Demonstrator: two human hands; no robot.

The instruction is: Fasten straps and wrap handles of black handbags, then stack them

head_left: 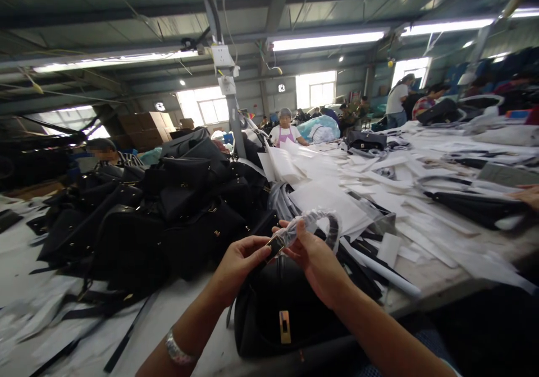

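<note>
A black handbag (261,321) with a gold clasp plate stands close in front of me on the table. Its curved handle (332,226) rises above it, wrapped in clear plastic film (290,234). My left hand (241,262) pinches the handle's lower end, where gold metal shows at a black tab. My right hand (318,259) is closed round the film-covered part of the same handle, thumb on top. Both hands are above the bag's top edge.
A big heap of black handbags (181,192) fills the left. White paper sheets (332,197) and strips cover the table to the right. A grey post (234,119) rises behind the heap. Another person's hand (528,196) reaches in at the right edge. Several people work further back.
</note>
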